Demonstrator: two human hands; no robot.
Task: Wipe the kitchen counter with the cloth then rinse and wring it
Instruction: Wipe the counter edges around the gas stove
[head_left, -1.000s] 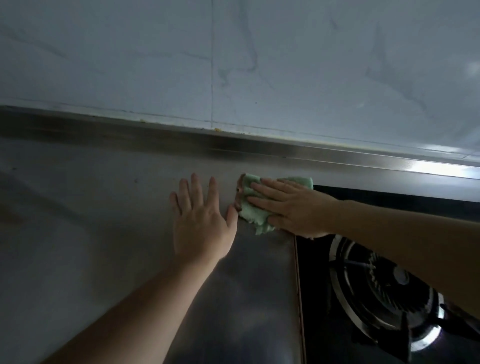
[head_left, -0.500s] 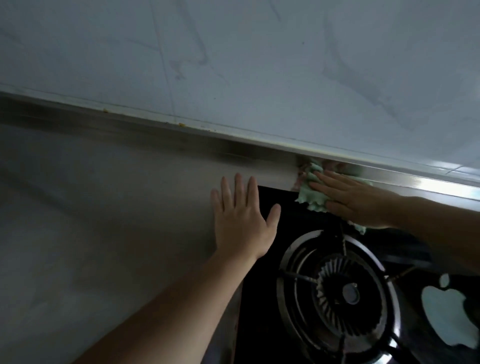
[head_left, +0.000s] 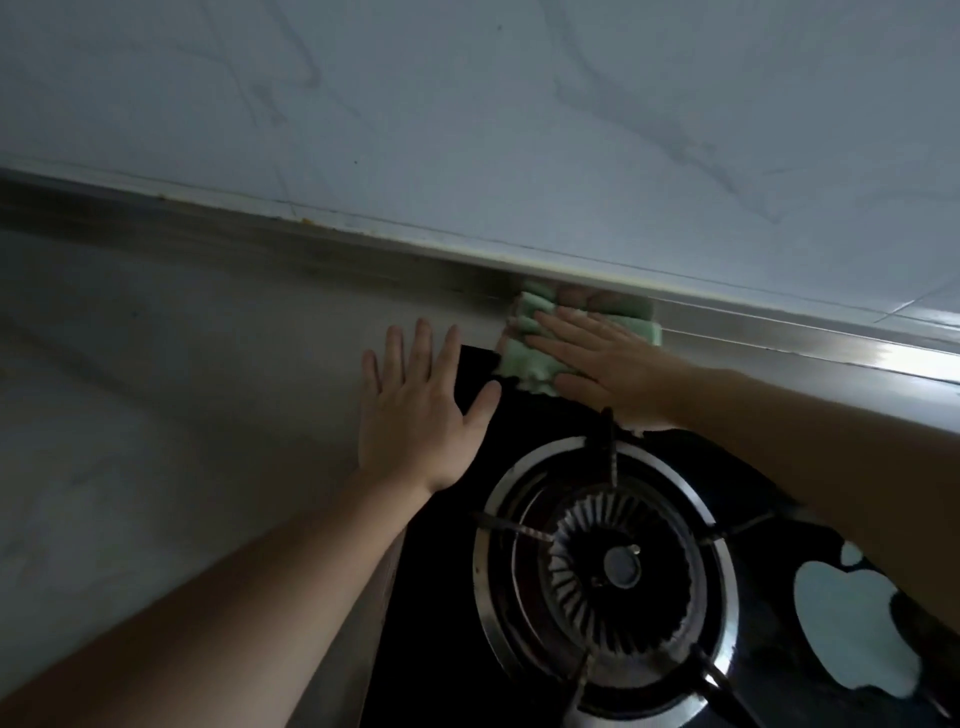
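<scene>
A pale green cloth (head_left: 524, 358) lies folded at the back of the grey counter (head_left: 182, 364), against the shiny metal backsplash strip (head_left: 779, 338) and partly over the black hob's far left corner. My right hand (head_left: 608, 366) presses flat on the cloth with straight fingers. My left hand (head_left: 421, 410) lies flat, fingers spread, on the counter just left of the cloth, its thumb over the hob's edge.
A black glass gas hob (head_left: 441, 597) fills the lower right, with a round burner and metal pan support (head_left: 608, 566). A marbled wall (head_left: 467, 104) rises behind the backsplash. The counter runs on to the left.
My right hand has slid the cloth along the back of the counter from beside the hob to the strip behind the hob's corner. My left hand followed to the right.
</scene>
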